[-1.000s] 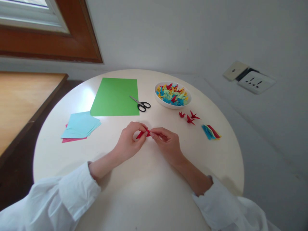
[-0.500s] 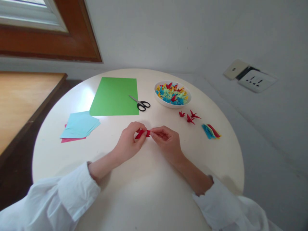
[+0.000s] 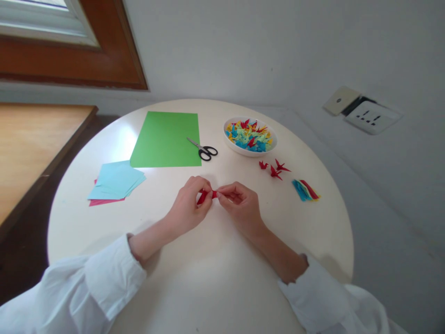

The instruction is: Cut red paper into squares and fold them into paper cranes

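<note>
A small folded piece of red paper (image 3: 214,194) is held between my two hands over the middle of the white round table (image 3: 208,269). My left hand (image 3: 191,200) pinches its left part between thumb and fingers, which hide much of it. With thumb and fingertips, my right hand (image 3: 242,204) grips the right end. Three red paper cranes (image 3: 276,172) lie to the right beyond my right hand. Scissors with black handles (image 3: 207,152) rest beyond my hands, their blades over a green sheet (image 3: 167,139).
A white bowl (image 3: 239,150) full of colourful paper cranes stands at the back right. Several coloured paper strips (image 3: 306,190) lie near the right edge. Light blue squares (image 3: 116,180) overlap pink paper (image 3: 104,202) at left. A wall socket (image 3: 372,117) is at right.
Both hands stay in nearly the same place. The red paper has shifted slightly between the fingertips, and less of it shows at the left hand.
</note>
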Tool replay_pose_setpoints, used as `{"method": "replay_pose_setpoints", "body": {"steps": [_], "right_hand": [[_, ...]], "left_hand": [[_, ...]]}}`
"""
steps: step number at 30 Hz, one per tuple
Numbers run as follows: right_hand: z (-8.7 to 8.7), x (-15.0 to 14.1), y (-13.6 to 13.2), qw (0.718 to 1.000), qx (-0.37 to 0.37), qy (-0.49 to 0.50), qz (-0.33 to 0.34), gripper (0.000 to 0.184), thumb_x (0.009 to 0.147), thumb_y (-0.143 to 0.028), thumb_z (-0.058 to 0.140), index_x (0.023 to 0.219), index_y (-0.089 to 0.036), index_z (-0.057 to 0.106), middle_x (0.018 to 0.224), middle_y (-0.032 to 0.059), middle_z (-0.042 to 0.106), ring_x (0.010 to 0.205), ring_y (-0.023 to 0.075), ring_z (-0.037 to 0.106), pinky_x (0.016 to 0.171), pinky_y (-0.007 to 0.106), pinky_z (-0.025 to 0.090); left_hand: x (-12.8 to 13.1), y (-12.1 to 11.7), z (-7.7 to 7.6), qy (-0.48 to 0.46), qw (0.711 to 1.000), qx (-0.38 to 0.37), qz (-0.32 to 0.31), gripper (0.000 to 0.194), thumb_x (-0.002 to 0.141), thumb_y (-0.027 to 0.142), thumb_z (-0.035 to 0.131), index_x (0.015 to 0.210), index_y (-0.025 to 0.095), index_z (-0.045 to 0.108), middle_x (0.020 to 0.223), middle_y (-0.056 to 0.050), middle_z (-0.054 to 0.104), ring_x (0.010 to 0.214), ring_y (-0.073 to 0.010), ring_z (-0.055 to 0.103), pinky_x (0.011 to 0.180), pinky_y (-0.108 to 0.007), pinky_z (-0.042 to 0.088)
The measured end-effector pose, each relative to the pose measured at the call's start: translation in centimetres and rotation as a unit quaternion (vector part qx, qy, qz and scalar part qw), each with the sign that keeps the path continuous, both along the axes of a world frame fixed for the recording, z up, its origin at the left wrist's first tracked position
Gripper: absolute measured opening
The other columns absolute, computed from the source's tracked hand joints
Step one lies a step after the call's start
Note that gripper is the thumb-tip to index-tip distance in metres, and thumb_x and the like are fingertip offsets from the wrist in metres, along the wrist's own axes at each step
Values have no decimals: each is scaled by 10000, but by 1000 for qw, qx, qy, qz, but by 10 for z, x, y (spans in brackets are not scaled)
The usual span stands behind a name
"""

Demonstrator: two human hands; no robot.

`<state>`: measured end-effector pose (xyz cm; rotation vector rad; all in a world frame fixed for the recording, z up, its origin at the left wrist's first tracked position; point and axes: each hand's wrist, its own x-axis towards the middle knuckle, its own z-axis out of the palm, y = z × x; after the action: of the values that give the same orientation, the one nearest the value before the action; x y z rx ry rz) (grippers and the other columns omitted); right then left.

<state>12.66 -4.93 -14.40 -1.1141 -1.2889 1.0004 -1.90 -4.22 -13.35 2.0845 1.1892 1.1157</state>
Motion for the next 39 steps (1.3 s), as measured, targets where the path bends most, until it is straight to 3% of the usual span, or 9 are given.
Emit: {"method": "replay_pose_setpoints", "body": {"steps": [17,39], "right_hand": [[2,0,0,1000,-6,-9,-10,48,637,-195,661,639,-175,617,626,-2,634,584,121,590,579,254,511],[0,1,2,1000,0,-11,-5,125,658,-231,666,722,-190,567,681,-8,615,623,122,604,615,257,514]], "left_hand": [[2,1,-4,-53,997,-64,-1,86,730,120,484,699,197,460,759,-23,563,684,-139,518,626,-275,416],[2,1,-1,19,999,-32,24,128,735,86,457,779,207,464,736,7,553,712,-156,484,685,-316,373]]}}
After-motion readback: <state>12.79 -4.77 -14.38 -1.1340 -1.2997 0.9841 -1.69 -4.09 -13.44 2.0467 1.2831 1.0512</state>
